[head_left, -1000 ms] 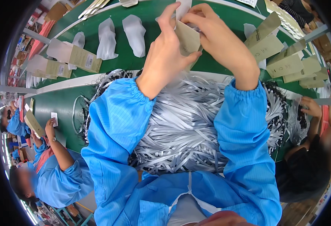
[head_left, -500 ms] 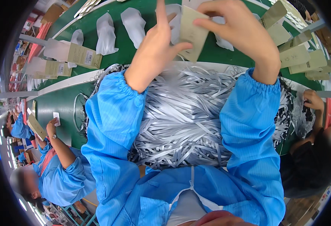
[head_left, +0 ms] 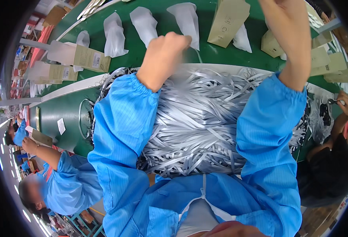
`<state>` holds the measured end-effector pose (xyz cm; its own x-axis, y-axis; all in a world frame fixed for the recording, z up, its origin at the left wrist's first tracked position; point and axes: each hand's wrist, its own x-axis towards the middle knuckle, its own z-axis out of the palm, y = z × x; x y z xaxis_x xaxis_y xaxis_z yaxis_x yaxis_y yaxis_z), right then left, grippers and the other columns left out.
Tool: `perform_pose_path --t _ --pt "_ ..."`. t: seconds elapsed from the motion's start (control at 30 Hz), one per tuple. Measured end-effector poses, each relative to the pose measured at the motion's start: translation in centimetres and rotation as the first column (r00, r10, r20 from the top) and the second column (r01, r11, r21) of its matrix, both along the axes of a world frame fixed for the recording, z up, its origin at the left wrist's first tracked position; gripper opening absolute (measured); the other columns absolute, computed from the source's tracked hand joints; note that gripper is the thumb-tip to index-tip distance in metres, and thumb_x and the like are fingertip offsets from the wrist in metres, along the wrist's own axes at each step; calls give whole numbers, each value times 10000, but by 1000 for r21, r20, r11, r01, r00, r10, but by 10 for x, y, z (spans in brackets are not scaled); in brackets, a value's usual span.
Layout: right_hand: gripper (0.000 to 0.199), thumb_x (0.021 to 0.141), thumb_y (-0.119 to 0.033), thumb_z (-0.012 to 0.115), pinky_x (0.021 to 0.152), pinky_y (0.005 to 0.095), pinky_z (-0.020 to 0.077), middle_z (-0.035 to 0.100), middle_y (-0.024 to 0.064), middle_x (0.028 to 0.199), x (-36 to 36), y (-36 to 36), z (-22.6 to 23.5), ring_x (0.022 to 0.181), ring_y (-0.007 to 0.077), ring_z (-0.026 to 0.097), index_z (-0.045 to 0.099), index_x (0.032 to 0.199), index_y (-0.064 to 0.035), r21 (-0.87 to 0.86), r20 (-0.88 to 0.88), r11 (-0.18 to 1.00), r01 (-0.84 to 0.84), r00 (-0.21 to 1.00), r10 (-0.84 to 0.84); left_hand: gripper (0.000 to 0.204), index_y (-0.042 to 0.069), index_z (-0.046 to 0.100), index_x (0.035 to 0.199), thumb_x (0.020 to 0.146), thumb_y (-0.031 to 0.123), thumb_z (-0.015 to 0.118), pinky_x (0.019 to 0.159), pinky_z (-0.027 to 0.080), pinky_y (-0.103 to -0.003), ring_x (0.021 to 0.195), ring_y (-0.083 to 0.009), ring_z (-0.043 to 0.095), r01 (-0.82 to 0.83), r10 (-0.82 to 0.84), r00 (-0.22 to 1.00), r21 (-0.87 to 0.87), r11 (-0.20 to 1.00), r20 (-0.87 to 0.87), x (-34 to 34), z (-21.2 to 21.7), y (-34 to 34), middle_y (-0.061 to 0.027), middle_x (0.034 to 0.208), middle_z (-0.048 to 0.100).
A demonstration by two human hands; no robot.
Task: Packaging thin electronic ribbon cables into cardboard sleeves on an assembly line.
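Note:
My left hand [head_left: 164, 59] is above the far edge of a thick heap of silvery-white flat straps [head_left: 197, 122]. Its fingers are curled in, and whatever they may hold is hidden. My right hand [head_left: 288, 27] reaches over the green surface at the far right, its fingertips cut off by the picture's upper edge. Between the hands, apart from both, a beige carton [head_left: 226, 25] is on the green surface. Just left of it lies a white translucent pouch [head_left: 186, 23], and a second white pouch [head_left: 242, 39] shows partly behind it. Another beige carton [head_left: 271, 44] is beside my right wrist.
More white pouches [head_left: 114, 35] lie in a row to the left. Opened cartons [head_left: 91, 58] rest at the far left, others [head_left: 334, 65] at the right. A white rail [head_left: 69, 87] crosses before the green surface. Co-workers sit left [head_left: 69, 181] and right [head_left: 328, 173].
The beige carton, flat between my hands before, now stands opened out on the green surface, released. My right hand has moved right and away. My left hand's fingers have curled in.

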<state>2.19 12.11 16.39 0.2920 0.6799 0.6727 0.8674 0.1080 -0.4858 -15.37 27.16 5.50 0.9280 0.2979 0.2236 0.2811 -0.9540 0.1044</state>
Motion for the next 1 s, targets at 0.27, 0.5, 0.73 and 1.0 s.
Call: perform_pose_path --t 0.27,0.5,0.73,1.0 --pt "443 1013 -303 597 816 291 491 669 113 1022 -69 34 -30 927 169 607 554 1307 27 65 -386 935 -349 855 346 222 8 684 1106 900 87 663 667 581 -314 711 -241 723 353 -109 749 -255 900 654 -28 90 -16 -149 934 743" --pt "378 1004 -351 596 627 241 441 572 -11 705 -62 54 -52 666 71 547 617 1172 -13 41 -734 134 -990 62 676 230 -55 601 1188 1001 65 540 821 559 -262 930 -208 689 513 222 316 -362 778 923 -58 119 -3 -170 1141 676" --pt "286 1021 -284 565 689 217 464 569 -15 781 -18 18 -9 709 48 529 619 1113 -18 84 -870 333 -939 94 484 299 -32 562 1253 983 97 577 883 544 -268 1048 -187 642 860 409 374 -476 182 832 -86 120 56 -160 1263 616" --pt "208 1002 -231 597 567 196 332 469 -56 709 -27 -1 5 630 8 407 632 984 -27 335 -396 709 -620 590 703 488 -20 472 1366 904 102 571 979 473 -334 1132 -235 594 531 376 688 -783 323 621 -49 96 25 -157 1358 563"
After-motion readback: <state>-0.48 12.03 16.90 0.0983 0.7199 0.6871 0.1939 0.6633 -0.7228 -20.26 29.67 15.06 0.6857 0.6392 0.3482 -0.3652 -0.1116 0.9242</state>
